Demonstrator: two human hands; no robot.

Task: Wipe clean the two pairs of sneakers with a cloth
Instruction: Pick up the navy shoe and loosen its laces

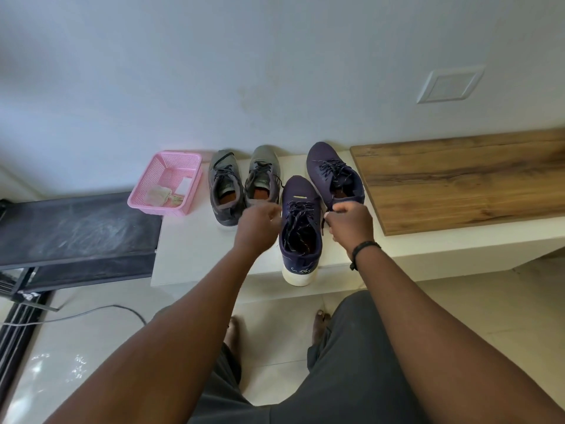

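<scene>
Navy knit with a thick white sole: the near navy sneaker [300, 231] sits at the front edge of the white ledge [189, 255], heel overhanging toward the person, toe pointing at the wall. Its mate, the far navy sneaker [334, 175], stands just beside it, further back toward the wall and near the wooden board [458, 179] that covers the ledge's right part. The grey pair [244, 182] stands side by side to the left, toes close to the wall. At the ledge's back left corner is a pink basket [165, 182] holding a crumpled pale cloth [157, 195], untouched by either hand.

Both hands flank the near navy sneaker. The left hand [260, 223] has its fingers curled at the shoe's left side; motion blur hides whether it grips anything. The right hand [350, 223] is curled too, apparently pinching a lace end by the far sneaker's heel, though that is small and hard to confirm.

I judge these shoes light, with soft, yielding uppers and stiffer rubber soles. The laces are floppy and a poor hold. A firmer hold would be the heel collar or a hand slipped inside the opening, leaving the upper and sole edge free for wiping. The cloth should be limp and easy to bunch.
</scene>
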